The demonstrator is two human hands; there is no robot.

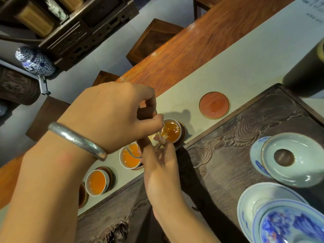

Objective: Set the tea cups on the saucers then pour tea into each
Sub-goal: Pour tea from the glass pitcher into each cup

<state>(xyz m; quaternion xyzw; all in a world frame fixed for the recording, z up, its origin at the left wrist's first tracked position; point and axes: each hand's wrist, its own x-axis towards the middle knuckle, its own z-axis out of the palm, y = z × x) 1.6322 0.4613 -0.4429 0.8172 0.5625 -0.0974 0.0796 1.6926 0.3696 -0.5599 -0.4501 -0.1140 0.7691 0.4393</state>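
My left hand (108, 116), with a silver bangle on the wrist, grips a small clear glass pitcher (162, 136) from above. The pitcher is tilted with its spout over a white tea cup (173, 131) holding amber tea. My right hand (161, 176) touches the pitcher from below with its fingertips. That cup stands on a dark saucer (183, 135). Two more cups (128, 157) (96, 181) with amber tea sit on saucers in a row to the left. A red saucer (214, 105) with a gold rim lies bare to the right. Another saucer (82, 195) is partly behind my left arm.
A carved dark wooden tea tray (245, 123) lies right of the cups, carrying a pale lid on a blue-and-white dish (294, 158) and a blue-and-white bowl (280, 218). A dark cylinder (305, 76) stands behind the tray. Wooden stools (152, 41) stand beyond the table edge.
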